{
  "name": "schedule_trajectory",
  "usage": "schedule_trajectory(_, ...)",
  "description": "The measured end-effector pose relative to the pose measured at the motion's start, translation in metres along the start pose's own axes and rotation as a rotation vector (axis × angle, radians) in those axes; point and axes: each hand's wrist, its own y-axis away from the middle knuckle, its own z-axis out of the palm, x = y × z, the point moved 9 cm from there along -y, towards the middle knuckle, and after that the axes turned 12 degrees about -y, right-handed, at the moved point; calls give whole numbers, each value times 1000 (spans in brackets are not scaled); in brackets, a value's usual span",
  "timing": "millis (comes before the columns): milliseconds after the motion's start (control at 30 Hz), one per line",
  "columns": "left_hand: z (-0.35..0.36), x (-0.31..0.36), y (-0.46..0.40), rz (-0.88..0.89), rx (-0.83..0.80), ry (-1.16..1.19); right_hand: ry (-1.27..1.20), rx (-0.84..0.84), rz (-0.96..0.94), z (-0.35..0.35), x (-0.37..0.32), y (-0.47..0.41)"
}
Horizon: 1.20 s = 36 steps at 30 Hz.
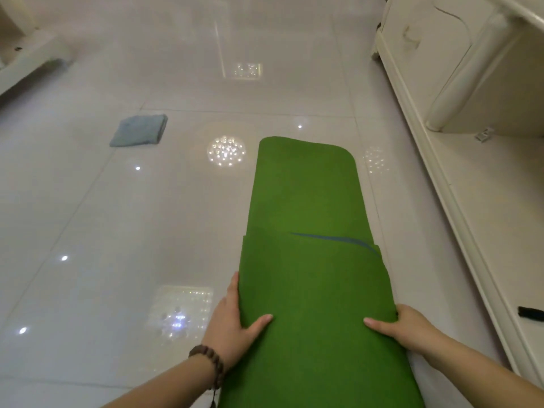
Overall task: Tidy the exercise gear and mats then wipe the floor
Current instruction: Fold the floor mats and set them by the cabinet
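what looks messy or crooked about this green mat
The folded green exercise mat has uneven layers: a blue sliver of underside shows at a slanted edge midway along it. The folded grey-blue cloth looks tidy.

Around me: glossy pale tiled floor [176, 231] reflecting ceiling lights; cream carved cabinet [459, 83] standing along its right edge; cream furniture base [26, 60] sitting far left.
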Motion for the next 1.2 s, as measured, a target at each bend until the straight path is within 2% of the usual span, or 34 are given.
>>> schedule_trajectory(100, -24, 11, -40, -42, 45, -46, 83, 80, -101, -13, -39, -14)
schedule_trajectory(167, -44, 25, -70, -50, 91, 21, 155, 212, -188, -29, -80, -20)
schedule_trajectory(233, -53, 37, -98, -67, 67, 100, 113, 265, -241, -37, -111, -30)
schedule_trajectory(333, -41, 43, -121, -110, -47, 178, -14, 201, -185, -28, -119, -51)
schedule_trajectory(400, -34, 38, -125, -150, -46, 186, -4, 199, -118, -18, -107, -59)
schedule_trajectory(500, -33, 29, -122, -167, -9, 156, 41, 249, -120, -16, -98, -62)
schedule_trajectory(667, -47, 50, -109, 37, 55, 211, -303, 78, -118, -27, -100, -54)
schedule_trajectory(833, -73, 81, -75, 180, 141, 211, -366, -111, -93, -31, -109, -24)
schedule_trajectory(900, -87, 97, -59, 230, 170, 204, -454, -159, -149, -36, -117, -6)
schedule_trajectory(1000, -122, 128, -41, 302, 251, 177, -540, -116, -313, -59, -152, 32)
schedule_trajectory(1067, -156, 153, -35, 357, 338, 151, -442, -64, -477, -77, -194, 57)
schedule_trajectory(1200, -228, 205, -25, 446, 506, 39, -92, 114, -804, -111, -290, 130)
